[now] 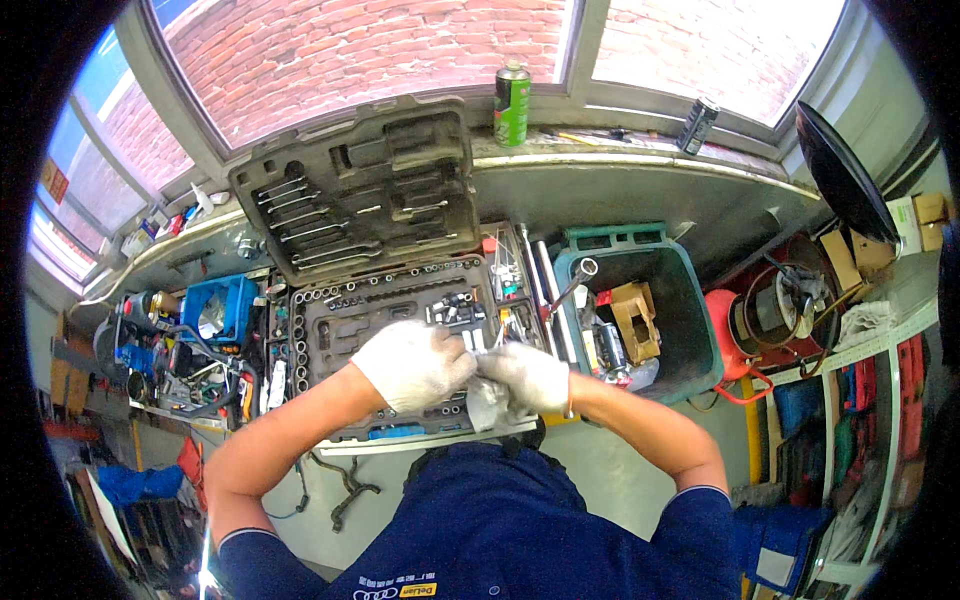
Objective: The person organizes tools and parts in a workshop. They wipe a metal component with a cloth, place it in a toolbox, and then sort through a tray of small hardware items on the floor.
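Observation:
Both my hands wear whitish work gloves and meet over the front of an open socket set case (345, 335). My left hand (415, 366) is closed, its fingertips pinched against the right hand's fingers. What lies between its fingertips is too small to make out. Closed too, my right hand (532, 378) grips a crumpled grey rag (490, 402) that hangs below the fingers. Rows of sockets (300, 350) line the case's left and back edges. Several loose metal pieces (455, 308) lie in the case just beyond my hands. Wrenches (310, 215) sit in its raised lid.
A green bin (690, 300) with cartons and cans stands to the right, beside a red tank (722, 325). At the left are a blue basket (218, 308) and a tray of mixed tools (205, 385). A green spray can (512, 104) stands on the windowsill.

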`<state>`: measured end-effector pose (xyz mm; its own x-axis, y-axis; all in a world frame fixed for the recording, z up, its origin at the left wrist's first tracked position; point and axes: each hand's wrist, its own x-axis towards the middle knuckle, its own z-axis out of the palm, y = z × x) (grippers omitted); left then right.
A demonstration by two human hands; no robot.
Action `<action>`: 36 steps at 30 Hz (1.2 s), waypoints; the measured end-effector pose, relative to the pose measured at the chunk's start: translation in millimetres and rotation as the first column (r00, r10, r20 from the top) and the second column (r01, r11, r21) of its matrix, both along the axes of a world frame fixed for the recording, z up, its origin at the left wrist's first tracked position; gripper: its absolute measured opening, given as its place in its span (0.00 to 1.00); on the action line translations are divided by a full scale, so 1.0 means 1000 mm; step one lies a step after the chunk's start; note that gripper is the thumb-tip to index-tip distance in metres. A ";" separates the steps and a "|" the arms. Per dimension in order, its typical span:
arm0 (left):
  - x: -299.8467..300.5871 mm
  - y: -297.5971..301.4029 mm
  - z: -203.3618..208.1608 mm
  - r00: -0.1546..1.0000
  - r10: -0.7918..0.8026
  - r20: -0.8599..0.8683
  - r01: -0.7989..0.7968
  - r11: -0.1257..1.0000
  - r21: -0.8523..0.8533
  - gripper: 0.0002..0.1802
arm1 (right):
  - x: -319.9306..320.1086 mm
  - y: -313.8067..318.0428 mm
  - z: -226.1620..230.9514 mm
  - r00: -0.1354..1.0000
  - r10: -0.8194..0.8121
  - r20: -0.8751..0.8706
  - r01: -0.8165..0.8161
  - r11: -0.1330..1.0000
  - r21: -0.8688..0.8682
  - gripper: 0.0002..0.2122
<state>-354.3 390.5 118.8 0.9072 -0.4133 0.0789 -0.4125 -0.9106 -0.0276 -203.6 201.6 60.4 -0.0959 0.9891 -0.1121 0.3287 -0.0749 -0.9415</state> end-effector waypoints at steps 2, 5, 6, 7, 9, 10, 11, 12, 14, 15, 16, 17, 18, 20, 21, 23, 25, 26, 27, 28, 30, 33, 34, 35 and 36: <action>-0.004 -0.005 -0.003 0.992 0.038 -0.116 -0.040 0.999 -0.016 0.12 | -0.015 -0.006 -0.010 0.804 -0.199 0.560 0.047 0.961 0.274 0.13; -0.016 -0.026 -0.031 0.858 0.280 -0.430 -0.430 0.850 -0.305 0.12 | -0.021 -0.007 0.034 0.638 -0.162 0.752 0.099 0.987 0.128 0.14; -0.026 -0.028 -0.058 0.928 0.124 -0.352 -0.297 0.816 -0.496 0.12 | -0.017 -0.005 0.035 0.585 -0.168 0.794 -0.049 0.969 0.241 0.14; -0.033 -0.028 -0.081 0.971 -0.031 -0.237 -0.138 0.737 -0.662 0.12 | -0.011 -0.005 0.033 0.525 -0.187 0.830 -0.194 0.923 0.331 0.14; -0.037 -0.038 -0.072 0.667 -0.035 -0.744 -0.687 0.356 -0.633 0.15 | -0.013 -0.014 0.038 0.594 -0.133 0.794 -0.240 0.912 0.332 0.14; -0.048 -0.037 -0.079 0.828 0.144 -0.542 -0.521 0.556 -0.648 0.18 | -0.026 -0.003 0.055 0.637 -0.051 0.769 -0.118 0.980 0.163 0.13; -0.059 -0.044 -0.088 0.932 0.230 -0.282 -0.356 0.732 -0.581 0.21 | -0.039 0.001 0.061 0.687 0.041 0.725 0.003 0.998 -0.059 0.12; -0.024 -0.045 -0.019 0.782 0.256 -0.568 -0.450 0.863 -0.230 0.22 | -0.034 -0.013 0.032 0.755 -0.023 0.655 0.090 0.993 -0.070 0.11; -0.026 -0.023 -0.035 0.967 0.027 -0.255 -0.079 0.978 -0.194 0.22 | -0.038 -0.016 0.007 0.813 0.001 0.582 0.043 0.997 -0.062 0.12; -0.026 -0.020 -0.035 0.974 -0.044 -0.220 0.011 0.989 -0.145 0.21 | -0.038 -0.011 0.016 0.927 0.089 0.364 0.058 0.926 -0.373 0.13; -0.028 -0.021 -0.037 0.971 0.028 -0.238 -0.080 0.974 -0.214 0.21 | -0.040 -0.010 0.015 0.858 0.029 0.512 0.063 0.985 -0.160 0.15; -0.030 -0.025 -0.038 0.961 0.094 -0.261 -0.168 0.945 -0.279 0.21 | -0.042 -0.009 0.016 0.772 -0.066 0.632 0.037 0.998 0.058 0.19; -0.031 -0.030 -0.038 0.945 0.153 -0.288 -0.251 0.906 -0.342 0.21 | -0.037 -0.012 0.023 0.723 -0.040 0.690 0.092 0.995 -0.038 0.18; -0.044 -0.049 -0.045 0.611 0.096 -0.786 -0.765 0.329 -0.554 0.20 | -0.037 0.002 0.070 0.579 0.114 0.808 0.029 0.987 -0.161 0.13; -0.053 -0.055 -0.054 0.583 -0.026 -0.812 -0.803 0.130 -0.581 0.17 | -0.035 0.000 0.073 0.562 0.051 0.826 -0.035 0.999 -0.038 0.12; -0.072 -0.067 -0.072 0.547 -0.266 -0.794 -0.829 -0.302 -0.470 0.12 | -0.035 -0.001 0.072 0.546 -0.078 0.834 -0.160 0.968 0.195 0.12; -0.069 -0.065 -0.065 0.817 0.142 -0.559 -0.575 0.264 -0.774 0.10 | -0.027 -0.005 0.061 0.506 -0.233 0.831 -0.090 0.943 0.319 0.11; -0.065 -0.067 -0.053 0.861 0.276 -0.427 -0.508 0.480 -0.715 0.09 | -0.020 -0.013 0.042 0.558 -0.417 0.718 -0.018 0.859 0.512 0.10; -0.068 -0.064 -0.053 0.928 0.299 -0.223 -0.354 0.512 -0.782 0.12 | -0.012 -0.010 0.031 0.712 -0.477 0.516 0.121 0.807 0.578 0.10; -0.076 -0.061 -0.054 0.885 0.352 -0.306 -0.440 0.414 -0.797 0.12 | 0.004 -0.014 0.033 0.597 -0.495 0.632 0.215 0.857 0.469 0.12; -0.079 -0.057 -0.048 0.801 0.425 -0.421 -0.558 0.274 -0.784 0.13 | 0.022 -0.020 0.014 0.604 -0.597 0.528 0.416 0.801 0.430 0.12; -0.074 -0.059 -0.037 0.714 0.475 -0.515 -0.646 0.162 -0.745 0.15 | 0.006 -0.028 -0.010 0.761 -0.633 -0.145 0.645 0.762 0.062 0.14; -0.071 -0.060 -0.038 0.697 0.494 -0.519 -0.651 0.134 -0.747 0.16 | -0.003 -0.029 -0.011 0.727 -0.627 -0.281 0.651 0.759 -0.008 0.16; -0.071 -0.061 -0.039 0.673 0.518 -0.528 -0.659 0.098 -0.745 0.16 | -0.015 -0.026 0.012 0.810 -0.580 -0.082 0.586 0.807 0.075 0.16; -0.071 -0.062 -0.039 0.672 0.544 -0.502 -0.648 0.102 -0.755 0.16 | -0.027 -0.025 0.036 0.838 -0.532 0.124 0.513 0.844 0.156 0.18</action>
